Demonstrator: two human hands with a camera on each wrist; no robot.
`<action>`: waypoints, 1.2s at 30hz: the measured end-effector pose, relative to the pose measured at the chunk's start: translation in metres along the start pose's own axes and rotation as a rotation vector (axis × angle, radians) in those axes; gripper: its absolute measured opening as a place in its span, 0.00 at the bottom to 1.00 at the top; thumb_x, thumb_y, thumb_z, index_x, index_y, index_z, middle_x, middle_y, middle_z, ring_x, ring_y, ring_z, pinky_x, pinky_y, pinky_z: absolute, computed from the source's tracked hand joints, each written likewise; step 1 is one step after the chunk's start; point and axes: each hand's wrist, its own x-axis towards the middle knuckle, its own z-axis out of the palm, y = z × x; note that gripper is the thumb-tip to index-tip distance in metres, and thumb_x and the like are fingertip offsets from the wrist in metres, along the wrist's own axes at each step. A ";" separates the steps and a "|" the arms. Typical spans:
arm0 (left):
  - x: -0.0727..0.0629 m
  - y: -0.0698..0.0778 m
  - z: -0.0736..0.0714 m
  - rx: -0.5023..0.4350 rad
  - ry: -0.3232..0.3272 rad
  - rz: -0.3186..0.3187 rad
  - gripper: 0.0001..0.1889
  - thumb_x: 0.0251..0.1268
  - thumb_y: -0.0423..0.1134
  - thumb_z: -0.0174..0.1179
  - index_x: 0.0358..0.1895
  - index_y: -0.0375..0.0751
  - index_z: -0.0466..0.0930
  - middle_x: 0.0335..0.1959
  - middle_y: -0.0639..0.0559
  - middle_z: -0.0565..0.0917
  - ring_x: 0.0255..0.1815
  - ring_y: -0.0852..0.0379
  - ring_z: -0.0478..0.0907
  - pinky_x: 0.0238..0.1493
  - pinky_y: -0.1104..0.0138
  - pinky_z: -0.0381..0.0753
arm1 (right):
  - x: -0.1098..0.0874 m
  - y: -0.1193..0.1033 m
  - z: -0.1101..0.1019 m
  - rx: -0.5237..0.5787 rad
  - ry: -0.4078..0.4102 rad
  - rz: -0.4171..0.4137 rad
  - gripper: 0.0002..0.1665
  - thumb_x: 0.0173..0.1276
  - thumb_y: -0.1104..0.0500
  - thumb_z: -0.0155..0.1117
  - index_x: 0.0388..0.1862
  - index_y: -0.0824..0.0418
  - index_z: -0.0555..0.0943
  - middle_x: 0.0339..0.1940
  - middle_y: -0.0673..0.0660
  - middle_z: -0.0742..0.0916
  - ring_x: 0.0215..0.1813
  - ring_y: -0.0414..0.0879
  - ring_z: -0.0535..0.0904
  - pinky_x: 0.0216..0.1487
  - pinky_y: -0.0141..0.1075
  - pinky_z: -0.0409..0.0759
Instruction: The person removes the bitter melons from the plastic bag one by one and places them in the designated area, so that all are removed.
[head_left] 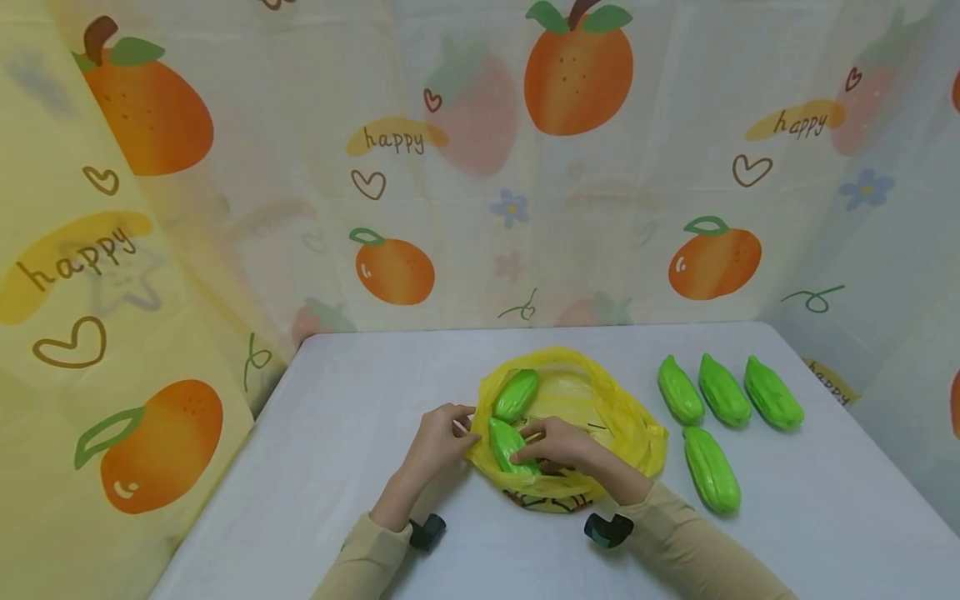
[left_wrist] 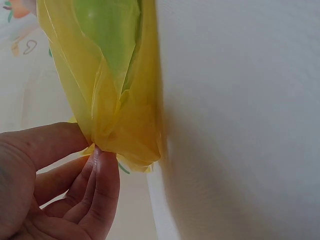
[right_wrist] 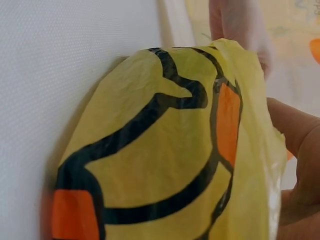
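Observation:
A yellow plastic bag (head_left: 637, 425) lies with its mouth open on the white table. My left hand (head_left: 442, 437) pinches the bag's left rim between thumb and fingertips; the left wrist view shows the yellow film (left_wrist: 135, 125) gathered there. Inside the bag, my right hand (head_left: 562, 446) holds a pale green, ridged gourd (head_left: 504, 442) at its right side. Just behind it, another green gourd (head_left: 517, 395) rests against the bag's left wall. From the right wrist, the bag's printed side (right_wrist: 150, 150) hides the fingertips and the gourd.
Right of the bag, three gourds lie in a row, one of them a pointed gourd (head_left: 774, 393) at the far right. A further gourd (head_left: 712, 471) lies nearer. Fruit-printed curtains (head_left: 465, 208) surround the table (head_left: 360, 400) at the back and sides.

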 end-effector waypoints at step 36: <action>0.000 0.000 0.000 -0.001 0.002 0.003 0.20 0.52 0.32 0.68 0.52 0.34 0.81 0.33 0.47 0.82 0.31 0.57 0.81 0.30 0.73 0.80 | -0.031 -0.002 -0.047 0.077 0.141 -0.025 0.44 0.52 0.48 0.75 0.64 0.65 0.70 0.57 0.64 0.79 0.49 0.51 0.81 0.43 0.47 0.83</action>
